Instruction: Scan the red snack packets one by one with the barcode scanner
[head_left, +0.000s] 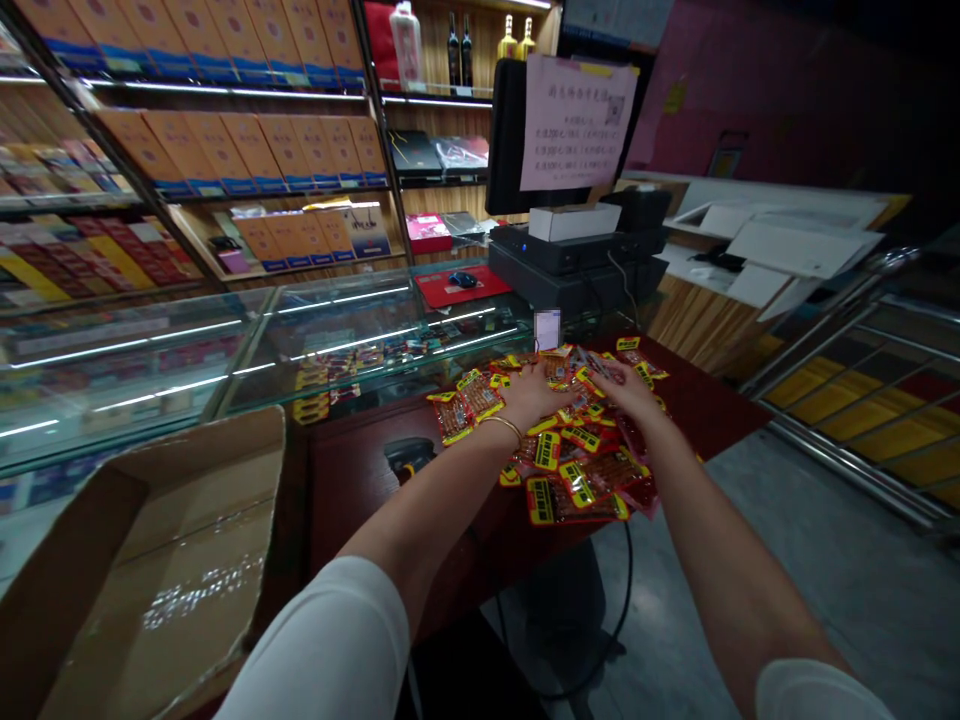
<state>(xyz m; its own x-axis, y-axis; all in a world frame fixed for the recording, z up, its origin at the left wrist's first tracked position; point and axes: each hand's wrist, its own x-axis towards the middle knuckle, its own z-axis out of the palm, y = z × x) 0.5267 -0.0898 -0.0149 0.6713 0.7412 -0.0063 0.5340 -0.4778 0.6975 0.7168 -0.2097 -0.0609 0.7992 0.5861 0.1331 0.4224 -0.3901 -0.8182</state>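
A loose pile of red and yellow snack packets (pixel 547 450) lies on the dark red counter (pixel 349 490). My left hand (pixel 534 395) rests on the pile's left-middle part with its fingers spread. On the pile's far right side is my right hand (pixel 628 388), its fingers stretched over the packets; no packet is plainly gripped. A gold bracelet (pixel 504 425) circles my left wrist. Left of the pile lies a black barcode scanner (pixel 409 455). A small lit screen (pixel 547 328) stands just behind the packets.
An open cardboard box (pixel 202 530) sits at the left. Behind are a glass display case (pixel 337 310) and a monitor (pixel 510 140) with a paper sign (pixel 577 120). A metal railing (pixel 855 370) stands at right. A black cable (pixel 628 580) hangs below the counter.
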